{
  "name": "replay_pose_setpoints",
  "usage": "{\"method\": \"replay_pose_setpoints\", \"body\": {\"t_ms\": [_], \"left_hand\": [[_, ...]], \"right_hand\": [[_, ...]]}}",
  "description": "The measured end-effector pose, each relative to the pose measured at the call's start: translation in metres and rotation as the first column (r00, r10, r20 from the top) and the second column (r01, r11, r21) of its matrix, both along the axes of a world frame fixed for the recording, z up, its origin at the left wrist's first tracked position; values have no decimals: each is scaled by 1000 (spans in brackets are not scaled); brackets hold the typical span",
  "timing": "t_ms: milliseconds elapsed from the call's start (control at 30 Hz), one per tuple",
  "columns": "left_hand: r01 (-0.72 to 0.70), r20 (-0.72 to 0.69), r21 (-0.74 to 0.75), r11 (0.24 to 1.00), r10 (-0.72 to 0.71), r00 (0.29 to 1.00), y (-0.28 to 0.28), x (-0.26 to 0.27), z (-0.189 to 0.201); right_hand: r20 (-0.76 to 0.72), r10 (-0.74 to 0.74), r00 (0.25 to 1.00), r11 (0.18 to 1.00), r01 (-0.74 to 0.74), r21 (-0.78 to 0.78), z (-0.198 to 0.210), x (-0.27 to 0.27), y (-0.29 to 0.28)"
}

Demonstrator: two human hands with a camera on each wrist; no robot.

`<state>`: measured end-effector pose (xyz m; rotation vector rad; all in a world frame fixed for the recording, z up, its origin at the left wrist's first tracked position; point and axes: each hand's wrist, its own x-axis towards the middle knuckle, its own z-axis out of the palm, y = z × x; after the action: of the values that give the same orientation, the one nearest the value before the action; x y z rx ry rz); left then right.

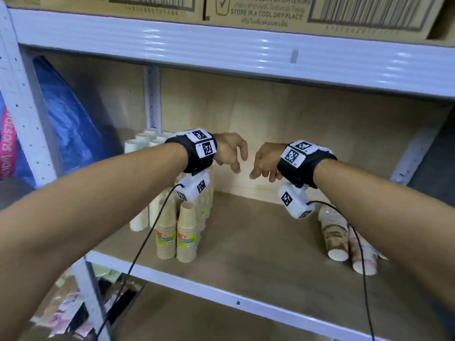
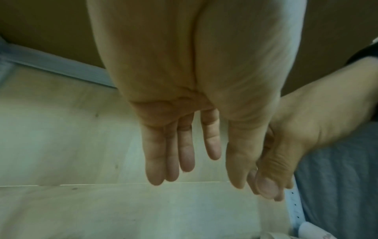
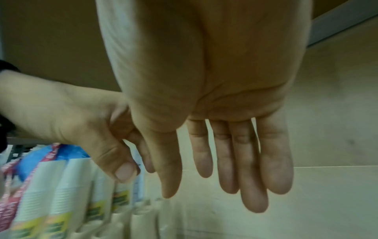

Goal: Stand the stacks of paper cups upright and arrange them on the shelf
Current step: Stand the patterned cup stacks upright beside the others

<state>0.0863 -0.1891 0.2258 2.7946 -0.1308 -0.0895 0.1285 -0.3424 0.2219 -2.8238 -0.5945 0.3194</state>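
Observation:
Upright stacks of brown paper cups (image 1: pixel 187 238) with green and orange labels stand at the shelf's left, white stacks (image 1: pixel 139 219) behind them. Two patterned cup stacks (image 1: pixel 334 236) lie on their sides at the right of the wooden shelf board (image 1: pixel 258 249). My left hand (image 1: pixel 234 153) and right hand (image 1: pixel 264 163) hover side by side above the middle of the shelf, both empty with relaxed fingers hanging down. The left wrist view shows straight left fingers (image 2: pixel 184 150); the right wrist view shows straight right fingers (image 3: pixel 245 161) with upright stacks (image 3: pixel 61 194) below left.
A blue plastic bag (image 1: pixel 71 119) leans at the far left behind the white upright post (image 1: pixel 22 99). The upper shelf beam (image 1: pixel 221 52) carries cardboard boxes (image 1: pixel 258 11). Black cables (image 1: pixel 152 230) hang from both wrist cameras. Packages lie on the lower level (image 1: pixel 69 313).

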Motion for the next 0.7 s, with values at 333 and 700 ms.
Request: {"method": "replay_pose_setpoints", "body": {"t_ms": [333,700], "left_hand": [[257,28,75,963,-260,965,-96,54,-41],[487,-22,154,860,-490,872,-184,93,-99]], "right_hand": [[108,-355,929,918,368,-145,-39,43,-123],[86,-472,877,860,480,-174,-112,56,-229]]}}
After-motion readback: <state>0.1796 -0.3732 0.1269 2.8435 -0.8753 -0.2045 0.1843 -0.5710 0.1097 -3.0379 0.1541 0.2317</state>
